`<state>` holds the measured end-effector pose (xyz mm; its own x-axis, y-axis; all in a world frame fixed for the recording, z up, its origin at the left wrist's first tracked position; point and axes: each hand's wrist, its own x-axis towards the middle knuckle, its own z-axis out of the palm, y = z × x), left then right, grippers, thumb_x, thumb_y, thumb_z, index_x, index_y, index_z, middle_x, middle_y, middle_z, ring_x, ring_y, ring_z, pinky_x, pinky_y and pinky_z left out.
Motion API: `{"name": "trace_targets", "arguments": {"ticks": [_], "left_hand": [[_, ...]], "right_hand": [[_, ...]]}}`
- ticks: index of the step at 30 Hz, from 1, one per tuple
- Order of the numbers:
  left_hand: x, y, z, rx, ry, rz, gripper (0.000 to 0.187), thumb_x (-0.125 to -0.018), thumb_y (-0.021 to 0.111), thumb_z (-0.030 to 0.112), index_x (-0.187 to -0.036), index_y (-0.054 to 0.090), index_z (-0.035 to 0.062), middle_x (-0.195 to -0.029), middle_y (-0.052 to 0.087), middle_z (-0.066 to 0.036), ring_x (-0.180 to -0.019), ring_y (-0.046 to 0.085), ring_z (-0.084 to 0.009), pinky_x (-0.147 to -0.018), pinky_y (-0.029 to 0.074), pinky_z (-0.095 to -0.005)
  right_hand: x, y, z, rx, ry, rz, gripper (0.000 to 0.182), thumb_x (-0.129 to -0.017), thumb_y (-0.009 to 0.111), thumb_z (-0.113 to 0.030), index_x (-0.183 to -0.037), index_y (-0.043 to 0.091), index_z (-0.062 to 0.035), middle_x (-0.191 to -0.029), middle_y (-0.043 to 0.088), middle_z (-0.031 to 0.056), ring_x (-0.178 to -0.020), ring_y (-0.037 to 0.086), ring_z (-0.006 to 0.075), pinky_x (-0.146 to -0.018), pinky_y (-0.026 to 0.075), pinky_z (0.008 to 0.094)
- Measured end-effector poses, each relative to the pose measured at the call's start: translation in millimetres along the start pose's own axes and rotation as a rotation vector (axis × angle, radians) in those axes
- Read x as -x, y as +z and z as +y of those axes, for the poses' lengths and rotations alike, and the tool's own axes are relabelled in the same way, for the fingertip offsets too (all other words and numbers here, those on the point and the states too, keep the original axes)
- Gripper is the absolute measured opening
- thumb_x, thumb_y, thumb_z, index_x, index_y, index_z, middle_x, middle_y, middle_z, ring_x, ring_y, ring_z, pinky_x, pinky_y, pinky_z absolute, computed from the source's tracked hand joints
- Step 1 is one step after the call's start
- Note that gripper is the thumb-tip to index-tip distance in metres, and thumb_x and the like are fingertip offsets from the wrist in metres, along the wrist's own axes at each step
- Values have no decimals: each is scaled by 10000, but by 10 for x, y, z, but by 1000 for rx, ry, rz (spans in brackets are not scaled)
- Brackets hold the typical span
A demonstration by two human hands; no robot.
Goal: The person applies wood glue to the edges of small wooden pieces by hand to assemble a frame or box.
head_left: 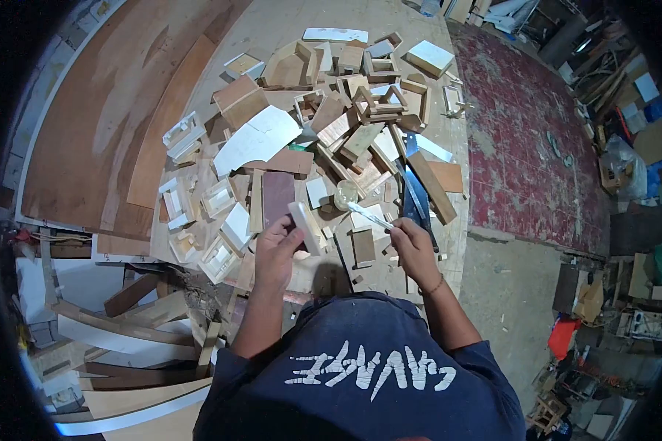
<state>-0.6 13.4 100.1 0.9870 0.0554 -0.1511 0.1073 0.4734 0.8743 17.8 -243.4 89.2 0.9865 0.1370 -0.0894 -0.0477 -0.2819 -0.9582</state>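
Shirt [360, 397] cut off at six o'clock. Brush [374, 216]: handle end hidden in right hand [413, 253]. Small cup [345, 193]: contents too small to tell. Clear container [429, 8], one o'clock: top cropped. Far clutter [651, 140], two o'clock: partly lost in dark.

Shirt [360, 367], navy, white lettering. Piece in left hand [278, 246], whitish. Panel [278, 197] just beyond left hand, dull purple. Floor area [522, 132] beyond right hand [415, 253], dark red, grey-blotched.

the person wears a navy white-lettered t-shirt [331, 331] and thin bracelet [435, 286].
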Motion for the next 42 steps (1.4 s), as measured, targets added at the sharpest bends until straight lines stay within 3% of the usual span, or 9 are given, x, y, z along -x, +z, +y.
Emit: {"name": "trace_targets", "arguments": {"ticks": [4, 7, 9, 12, 19, 29, 33, 35, 42], "left_hand": [[151, 262, 67, -31, 22, -124, 258, -855, 647, 116, -1058, 587, -31, -922, 646, -73, -817, 602, -112, -750, 487, -252], [266, 406, 127, -2, 15, -162, 253, -854, 654, 137, -1042, 596, -23, -913, 647, -65, -817, 600, -110, -743, 485, -246], [373, 459, 177, 20, 1, -173, 282, -851, 659, 152, -1054, 594, -32, -914, 648, -68, -819, 598, -114, -750, 478, -251], [494, 510, 216, 82, -30, -208, 413, -808, 700, 184, -1115, 555, -52, -918, 650, -90, -810, 630, -153, -740, 508, -267], [656, 566, 164, 130, 52, -222, 359, -824, 676, 157, -1097, 566, -48, -903, 644, -96, -804, 613, -139, -729, 489, -267], [718, 632, 277, 18, 250, -296, 234, -849, 621, 13, -1061, 579, -75, -921, 614, -110, -797, 616, -144, -720, 495, -264], [671, 585, 296, -123, 274, -273, 208, -813, 654, 58, -980, 621, -61, -898, 622, -132, -815, 590, -181, -744, 467, -302], [642, 539, 288, -252, 371, -296, 241, -816, 642, -21, -1053, 618, -60, -915, 588, -74, -821, 558, -112, -700, 438, -225], [595, 498, 316, -262, 396, -308, 244, -800, 667, -1, -1040, 642, -37, -926, 595, -73, -793, 534, -100, -676, 411, -220]], "right_hand": [[275, -141, -256, -165, -97, -16, 212, -918, 449, -139, -812, 552, 13, -660, 471, 1, -597, 386, 67, -540, 322, 226], [479, -236, -568, -40, -174, -13, 216, -914, 442, -136, -814, 557, 18, -670, 470, 11, -603, 381, 68, -539, 317, 231], [571, -296, -652, 20, -202, -20, 204, -900, 439, -118, -810, 557, 22, -674, 493, 58, -597, 434, 120, -554, 346, 258], [697, -365, -716, 217, -418, 4, 113, -852, 465, -52, -841, 557, 12, -710, 538, 146, -633, 521, 312, -592, 415, 364], [846, -447, -847, 327, -512, -53, 99, -835, 482, -55, -813, 556, 6, -710, 543, 150, -645, 527, 324, -608, 414, 389], [878, -444, -877, 321, -429, -76, 137, -841, 493, -98, -753, 556, -15, -670, 547, 135, -644, 542, 319, -609, 412, 397], [854, -410, -917, 253, -372, -111, 189, -853, 478, -119, -709, 541, -15, -646, 531, 138, -615, 535, 316, -582, 408, 384], [851, -388, -905, 229, -369, -107, 194, -855, 473, -115, -704, 536, -12, -639, 525, 137, -602, 530, 312, -572, 406, 379], [801, -341, -918, 203, -371, -116, 200, -859, 457, -92, -694, 520, 0, -618, 502, 131, -570, 518, 291, -551, 399, 367]]}}
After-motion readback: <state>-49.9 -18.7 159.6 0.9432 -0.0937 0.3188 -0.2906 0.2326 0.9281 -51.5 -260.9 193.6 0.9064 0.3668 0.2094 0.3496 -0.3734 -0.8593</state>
